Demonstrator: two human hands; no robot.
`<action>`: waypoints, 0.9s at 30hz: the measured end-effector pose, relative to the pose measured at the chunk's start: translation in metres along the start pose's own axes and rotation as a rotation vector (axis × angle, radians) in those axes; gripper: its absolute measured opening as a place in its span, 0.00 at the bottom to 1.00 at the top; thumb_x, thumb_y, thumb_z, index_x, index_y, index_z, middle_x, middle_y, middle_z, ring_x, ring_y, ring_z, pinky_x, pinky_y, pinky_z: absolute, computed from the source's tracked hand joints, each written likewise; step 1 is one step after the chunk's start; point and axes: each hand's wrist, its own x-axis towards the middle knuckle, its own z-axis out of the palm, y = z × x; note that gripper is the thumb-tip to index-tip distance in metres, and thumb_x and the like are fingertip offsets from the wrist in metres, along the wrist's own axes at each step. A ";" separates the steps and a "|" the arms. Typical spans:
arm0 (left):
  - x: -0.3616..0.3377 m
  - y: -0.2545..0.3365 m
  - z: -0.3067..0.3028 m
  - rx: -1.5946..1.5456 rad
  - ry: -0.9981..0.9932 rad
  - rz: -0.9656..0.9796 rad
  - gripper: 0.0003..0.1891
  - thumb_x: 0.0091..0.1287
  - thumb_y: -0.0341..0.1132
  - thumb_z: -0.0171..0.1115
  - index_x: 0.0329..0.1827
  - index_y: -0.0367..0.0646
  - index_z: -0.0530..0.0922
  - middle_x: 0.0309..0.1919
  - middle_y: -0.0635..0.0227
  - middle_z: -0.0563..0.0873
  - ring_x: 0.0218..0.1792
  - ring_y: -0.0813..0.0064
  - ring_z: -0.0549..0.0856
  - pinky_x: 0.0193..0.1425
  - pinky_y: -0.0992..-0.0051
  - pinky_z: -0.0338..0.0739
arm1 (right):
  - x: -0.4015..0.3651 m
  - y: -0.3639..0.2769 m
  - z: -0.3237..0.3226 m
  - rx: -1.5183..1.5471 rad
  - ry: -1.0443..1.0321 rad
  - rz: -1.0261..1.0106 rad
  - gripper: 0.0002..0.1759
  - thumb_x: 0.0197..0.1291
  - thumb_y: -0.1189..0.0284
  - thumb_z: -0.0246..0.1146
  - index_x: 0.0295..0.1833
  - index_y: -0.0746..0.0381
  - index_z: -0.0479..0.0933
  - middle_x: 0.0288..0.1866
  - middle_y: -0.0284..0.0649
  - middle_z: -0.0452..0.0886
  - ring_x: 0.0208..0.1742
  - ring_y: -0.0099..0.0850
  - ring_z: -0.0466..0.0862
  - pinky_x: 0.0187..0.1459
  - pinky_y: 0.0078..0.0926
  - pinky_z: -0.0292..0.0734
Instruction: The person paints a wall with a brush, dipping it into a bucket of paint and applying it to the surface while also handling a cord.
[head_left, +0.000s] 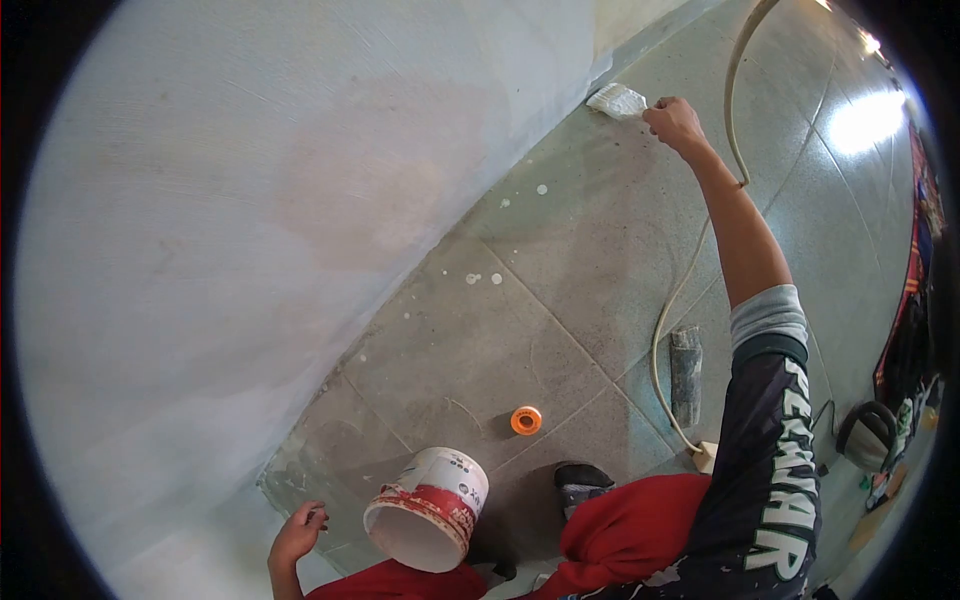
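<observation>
One brush (617, 101) is held well ahead and to the right of the one bucket (448, 478), and its bristles are brought to the seam where wall meets floor; whether the wall is touched cannot be told. The brush handle is pinched by the clamped fingers of the right hand (676, 125). The left hand (298, 531) is held just left of the bucket, its fingers partly curled; whether anything is gripped by them cannot be told. The bucket's white side is smeared with red, and its contents cannot be made out.

One orange roll (526, 420) is seen near the bucket, ahead and to its right. Farther right of the bucket lie one dark block (686, 376) and one pale box (706, 458), from which one pale cable (657, 340) is run forward past the right forearm. The bucket's right side is flanked by one dark shoe (583, 477) and a leg in red trousers (630, 520).

The bucket's left and front are bounded by the wall (280, 200). Between bucket and brush, room is given by a stretch of tiled floor (560, 300), dotted with several white spots (496, 279); the room is edged on the right by the cable.
</observation>
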 end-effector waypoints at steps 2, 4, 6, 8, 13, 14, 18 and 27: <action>-0.008 0.001 -0.001 0.016 0.004 -0.012 0.20 0.78 0.42 0.53 0.64 0.37 0.74 0.49 0.54 0.88 0.46 0.66 0.89 0.53 0.69 0.80 | 0.007 -0.001 -0.004 -0.032 0.012 0.034 0.16 0.56 0.63 0.64 0.38 0.67 0.83 0.30 0.39 0.83 0.29 0.27 0.80 0.32 0.28 0.75; -0.010 -0.002 -0.004 0.008 0.004 -0.020 0.20 0.78 0.42 0.54 0.65 0.37 0.74 0.49 0.54 0.88 0.46 0.66 0.89 0.54 0.69 0.80 | 0.004 -0.008 -0.012 0.027 -0.003 0.024 0.16 0.57 0.63 0.64 0.39 0.67 0.84 0.29 0.39 0.82 0.29 0.26 0.79 0.30 0.28 0.74; -0.014 0.000 -0.005 0.001 0.001 -0.029 0.20 0.78 0.42 0.54 0.65 0.37 0.74 0.49 0.54 0.88 0.47 0.66 0.89 0.54 0.69 0.79 | -0.001 -0.012 -0.021 0.082 -0.020 0.016 0.16 0.58 0.63 0.63 0.40 0.66 0.84 0.29 0.38 0.82 0.28 0.25 0.78 0.29 0.27 0.72; -0.018 0.009 -0.007 -0.032 0.015 -0.037 0.21 0.78 0.42 0.53 0.66 0.37 0.74 0.49 0.54 0.88 0.48 0.66 0.88 0.55 0.69 0.79 | -0.001 -0.003 -0.030 0.260 -0.023 0.044 0.16 0.59 0.62 0.63 0.41 0.66 0.84 0.28 0.36 0.80 0.27 0.23 0.76 0.26 0.26 0.70; -0.014 0.008 -0.010 -0.005 0.004 -0.027 0.21 0.78 0.43 0.53 0.66 0.38 0.74 0.49 0.55 0.88 0.48 0.66 0.88 0.56 0.69 0.79 | -0.004 0.010 -0.029 0.188 -0.040 0.073 0.16 0.59 0.62 0.64 0.42 0.65 0.84 0.27 0.35 0.80 0.26 0.23 0.75 0.26 0.26 0.70; -0.015 0.011 -0.010 -0.002 0.000 -0.034 0.21 0.78 0.43 0.53 0.66 0.38 0.74 0.50 0.55 0.88 0.48 0.66 0.89 0.56 0.69 0.79 | -0.005 0.011 -0.026 0.113 -0.027 0.070 0.16 0.59 0.62 0.65 0.41 0.65 0.84 0.27 0.35 0.80 0.25 0.24 0.75 0.26 0.26 0.71; -0.019 0.017 -0.014 0.025 0.003 -0.033 0.21 0.78 0.43 0.53 0.65 0.37 0.74 0.49 0.54 0.88 0.48 0.66 0.89 0.55 0.69 0.79 | 0.006 0.018 -0.013 0.082 -0.032 0.074 0.16 0.57 0.62 0.65 0.39 0.66 0.85 0.28 0.37 0.82 0.25 0.25 0.77 0.28 0.27 0.73; -0.035 0.014 -0.017 0.011 0.033 -0.058 0.20 0.78 0.42 0.53 0.66 0.40 0.73 0.49 0.54 0.88 0.48 0.66 0.89 0.56 0.69 0.79 | 0.018 0.006 -0.004 -0.048 -0.071 0.079 0.17 0.54 0.64 0.66 0.40 0.68 0.86 0.30 0.41 0.86 0.30 0.29 0.83 0.35 0.27 0.79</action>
